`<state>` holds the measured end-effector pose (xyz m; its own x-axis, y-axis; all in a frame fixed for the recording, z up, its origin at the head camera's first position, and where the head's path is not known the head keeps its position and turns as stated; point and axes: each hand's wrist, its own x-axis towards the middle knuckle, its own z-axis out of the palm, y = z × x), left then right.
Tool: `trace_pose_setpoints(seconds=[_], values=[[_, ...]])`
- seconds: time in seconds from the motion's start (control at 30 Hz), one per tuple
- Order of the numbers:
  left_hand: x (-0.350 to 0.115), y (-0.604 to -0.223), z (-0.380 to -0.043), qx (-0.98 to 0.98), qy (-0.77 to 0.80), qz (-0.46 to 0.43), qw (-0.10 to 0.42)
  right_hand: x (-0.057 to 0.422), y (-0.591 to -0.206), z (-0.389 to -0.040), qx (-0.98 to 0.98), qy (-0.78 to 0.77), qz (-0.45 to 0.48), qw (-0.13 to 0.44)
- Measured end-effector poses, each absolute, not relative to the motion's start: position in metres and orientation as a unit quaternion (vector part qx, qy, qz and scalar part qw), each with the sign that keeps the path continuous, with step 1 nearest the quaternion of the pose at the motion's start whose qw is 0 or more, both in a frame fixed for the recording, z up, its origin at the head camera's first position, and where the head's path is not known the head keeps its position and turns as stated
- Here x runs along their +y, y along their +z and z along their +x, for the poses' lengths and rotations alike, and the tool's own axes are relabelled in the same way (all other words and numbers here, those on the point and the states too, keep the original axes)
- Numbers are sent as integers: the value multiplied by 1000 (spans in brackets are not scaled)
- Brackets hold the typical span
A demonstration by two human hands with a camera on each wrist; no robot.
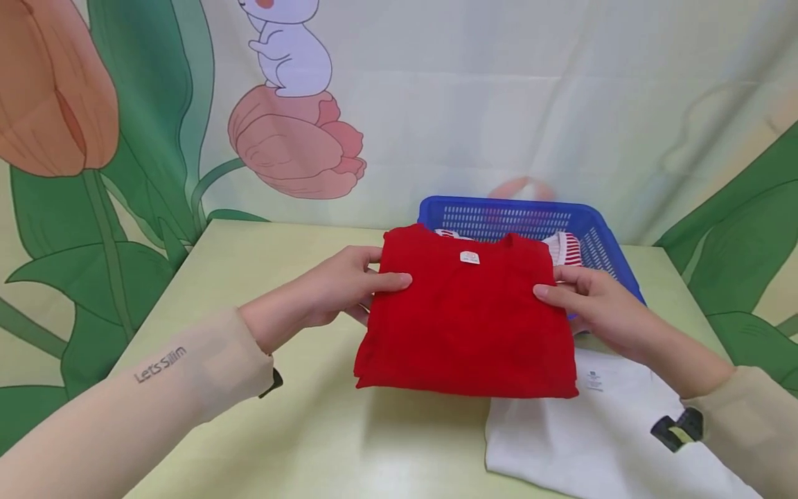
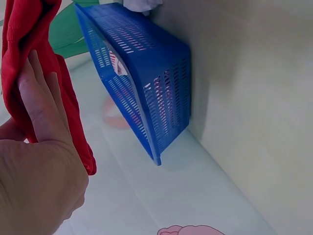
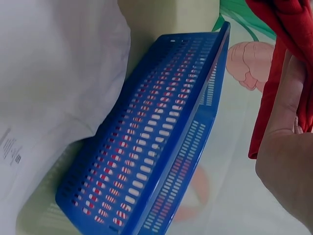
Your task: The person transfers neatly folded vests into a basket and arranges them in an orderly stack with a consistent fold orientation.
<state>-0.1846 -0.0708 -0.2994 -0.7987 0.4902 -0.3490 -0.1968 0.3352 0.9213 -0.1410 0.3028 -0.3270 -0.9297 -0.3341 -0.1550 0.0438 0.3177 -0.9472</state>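
A folded red shirt with a small white neck label is held up above the table, between both hands. My left hand grips its left side, thumb on the front and fingers behind. On the opposite side my right hand pinches the edge in the same way. Behind the shirt stands a blue plastic basket, partly hidden by it. Red-and-white striped clothing shows inside the basket. In the left wrist view the fingers lie along the red cloth.
A white shirt lies on the pale yellow table at the front right, under the right forearm. Behind the table hangs a cloth backdrop printed with tulips and a white animal.
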Motion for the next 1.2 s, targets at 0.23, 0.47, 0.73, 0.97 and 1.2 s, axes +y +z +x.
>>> trace_pose_setpoints(seconds=[0.23, 0.47, 0.73, 0.97, 1.2], values=[[-60, -298, -195, 762, 561, 102, 307, 313, -326, -143, 803, -568, -84, 158], [-46, -295, -206, 765, 556, 121, 302, 323, -323, -148, 817, -554, -73, 145], [-30, -294, -218, 767, 555, 124, 297, 334, -321, -156, 826, -544, -58, 137], [-15, -294, -225, 773, 550, 118, 292, 346, -323, -160, 840, -526, -40, 129], [-2, -297, -235, 777, 546, 117, 290, 355, -325, -165, 839, -527, -34, 129]])
